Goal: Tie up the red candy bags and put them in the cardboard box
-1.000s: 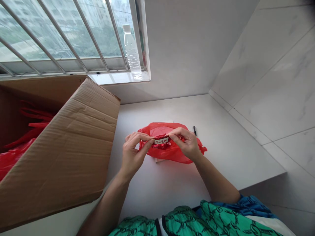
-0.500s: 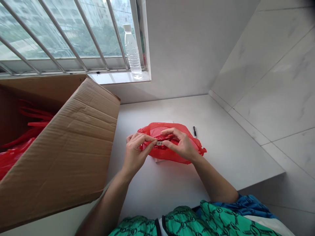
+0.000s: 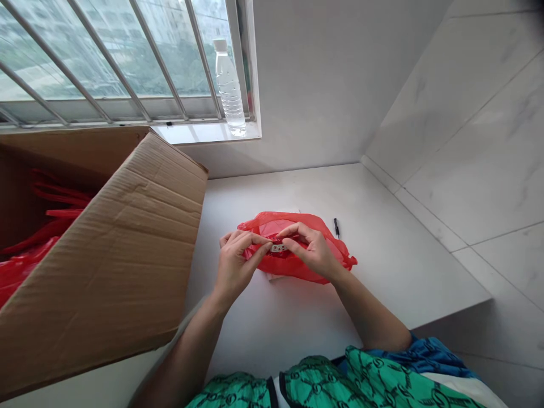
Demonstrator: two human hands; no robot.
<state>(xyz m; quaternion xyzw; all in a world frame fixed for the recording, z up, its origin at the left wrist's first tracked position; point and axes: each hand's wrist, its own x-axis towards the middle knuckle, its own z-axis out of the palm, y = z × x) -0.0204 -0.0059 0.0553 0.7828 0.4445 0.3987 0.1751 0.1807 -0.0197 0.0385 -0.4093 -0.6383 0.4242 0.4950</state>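
Observation:
A small whitish strip with dark markings (image 3: 278,248) is held over an open red plastic bag (image 3: 293,273) on the white tabletop. My left hand (image 3: 238,255) pinches the strip's left end between thumb and forefinger. At its right end, my right hand (image 3: 312,249) has the thumb against the strip and the forefinger curved above it. Shiny red material lies just around the strip inside the bag. Under the bag's front edge, the corner of a pale flat thing (image 3: 274,277) sticks out. What the strip exactly is stays too small to make out.
To the left stands a large open cardboard box (image 3: 127,255) with red plastic bags (image 3: 63,198) in it. A black pen (image 3: 336,228) lies right of the red bag. On the windowsill stands a clear bottle (image 3: 230,90). Tiled wall (image 3: 480,153) bounds the right.
Slightly more of the marked strip shows between my fingers. My left hand has shifted a little to the right; the bag, box and pen stay in place.

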